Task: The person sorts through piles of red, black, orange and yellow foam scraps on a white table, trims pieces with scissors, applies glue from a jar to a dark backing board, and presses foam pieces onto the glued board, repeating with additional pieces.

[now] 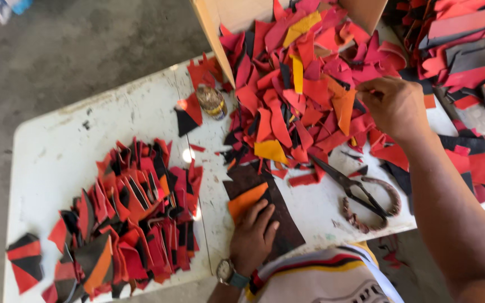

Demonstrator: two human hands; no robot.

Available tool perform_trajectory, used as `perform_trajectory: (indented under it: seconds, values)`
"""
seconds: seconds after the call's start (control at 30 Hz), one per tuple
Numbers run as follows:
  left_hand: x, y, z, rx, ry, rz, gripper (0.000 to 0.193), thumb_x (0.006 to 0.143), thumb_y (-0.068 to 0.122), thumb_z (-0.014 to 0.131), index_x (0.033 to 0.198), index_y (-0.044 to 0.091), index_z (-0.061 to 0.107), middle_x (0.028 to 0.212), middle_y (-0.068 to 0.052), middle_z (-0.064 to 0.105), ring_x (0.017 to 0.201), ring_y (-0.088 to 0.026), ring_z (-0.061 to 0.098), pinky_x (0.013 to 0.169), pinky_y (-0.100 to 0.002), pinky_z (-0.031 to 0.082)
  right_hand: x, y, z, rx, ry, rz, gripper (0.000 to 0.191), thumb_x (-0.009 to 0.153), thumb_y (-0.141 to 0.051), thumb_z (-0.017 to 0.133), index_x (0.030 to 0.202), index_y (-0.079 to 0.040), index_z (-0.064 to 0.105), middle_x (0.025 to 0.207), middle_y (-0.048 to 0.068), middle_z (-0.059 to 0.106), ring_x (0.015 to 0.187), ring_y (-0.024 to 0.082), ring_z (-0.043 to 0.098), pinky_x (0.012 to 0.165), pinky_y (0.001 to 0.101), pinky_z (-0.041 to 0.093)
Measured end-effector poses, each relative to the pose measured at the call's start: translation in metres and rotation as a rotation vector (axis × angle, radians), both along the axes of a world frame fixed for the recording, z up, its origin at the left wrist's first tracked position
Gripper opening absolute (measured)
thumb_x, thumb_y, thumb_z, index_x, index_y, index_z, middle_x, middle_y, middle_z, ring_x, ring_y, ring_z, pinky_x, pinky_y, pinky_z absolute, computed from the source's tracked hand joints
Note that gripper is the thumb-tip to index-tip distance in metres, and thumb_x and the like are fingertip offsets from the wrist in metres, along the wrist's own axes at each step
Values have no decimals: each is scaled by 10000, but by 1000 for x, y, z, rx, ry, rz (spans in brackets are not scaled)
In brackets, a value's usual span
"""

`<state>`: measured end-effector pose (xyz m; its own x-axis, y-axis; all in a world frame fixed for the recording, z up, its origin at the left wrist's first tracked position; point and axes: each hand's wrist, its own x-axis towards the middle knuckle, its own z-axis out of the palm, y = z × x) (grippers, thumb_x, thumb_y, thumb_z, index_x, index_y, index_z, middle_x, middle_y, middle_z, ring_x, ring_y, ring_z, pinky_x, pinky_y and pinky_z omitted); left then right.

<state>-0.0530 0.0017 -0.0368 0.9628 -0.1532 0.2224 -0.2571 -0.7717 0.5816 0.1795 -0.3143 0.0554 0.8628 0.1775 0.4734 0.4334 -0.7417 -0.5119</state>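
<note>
While the left hand (252,238) lies flat on an orange scrap (246,202), the right hand (395,106) pinches into the heap (304,84), whose thin, limp pieces seem best taken by an edge.

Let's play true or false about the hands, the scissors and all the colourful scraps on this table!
1. The left hand presses an orange piece on a dark brown sheet. True.
2. The right hand holds the scissors. False: they lie on the table; the hand reaches into the big scrap pile.
3. A small jar stands beside that pile. True.
4. The scraps are mostly blue. False: mostly red, with black and orange.
</note>
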Motion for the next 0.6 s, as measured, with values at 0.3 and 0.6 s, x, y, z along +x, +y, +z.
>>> perform_trajectory:
  seconds: [0.3, 0.6]
  values:
    - [-1, -2, 1, 12, 44, -8, 396, 968, 283, 665, 1303, 72, 667, 1379, -90, 604, 1185, -305, 630, 907, -435, 523, 4, 20, -22, -131, 201, 127, 147, 895, -150, 729, 1022, -85, 762, 954, 123, 708, 812, 305, 700, 742, 414, 565]
    - [-2, -4, 3, 11, 36, -18, 397, 973, 283, 674, 1310, 75, 669, 1385, -91, 604, 1201, -320, 615, 951, -440, 522, 15, 69, -59, -669, -99, 113, 364, 947, -193, 555, 1166, -389, 769, 1018, 64, 595, 900, 261, 680, 744, 398, 581]
